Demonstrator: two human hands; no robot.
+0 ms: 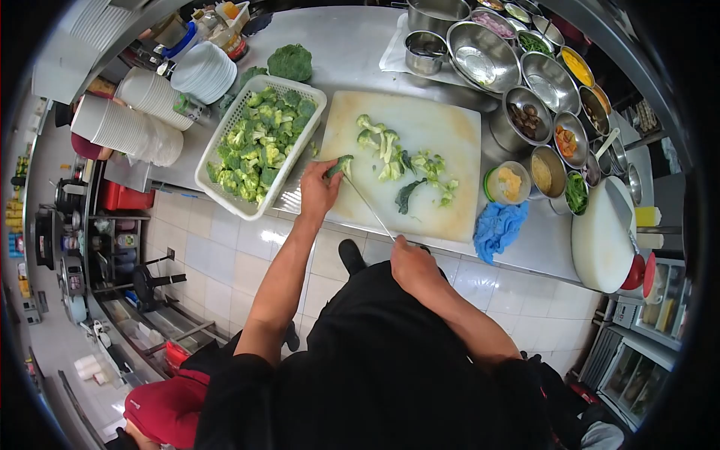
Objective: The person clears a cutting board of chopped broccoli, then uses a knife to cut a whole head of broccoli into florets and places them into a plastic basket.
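My left hand (pixel 319 184) is closed around a small broccoli floret (pixel 341 166) above the left edge of the white cutting board (pixel 442 124). In my right hand (pixel 412 264) is the handle of a knife (pixel 369 204), at the board's front edge. Its thin blade slants up and left, with the tip at the floret. Cut broccoli pieces (pixel 389 154) and a dark green leaf (pixel 407 196) lie on the board. Left of the board, a white basket (pixel 321 105) holds many broccoli florets (pixel 262 142).
A whole broccoli head (pixel 289 63) sits behind the basket. Stacked plates (pixel 204 73) and white bowls (pixel 127 127) stand at left. Metal bowls (pixel 484 56) and food containers line the right side. A blue cloth (pixel 499 231) lies by the board. A person in red (pixel 165 409) is at lower left.
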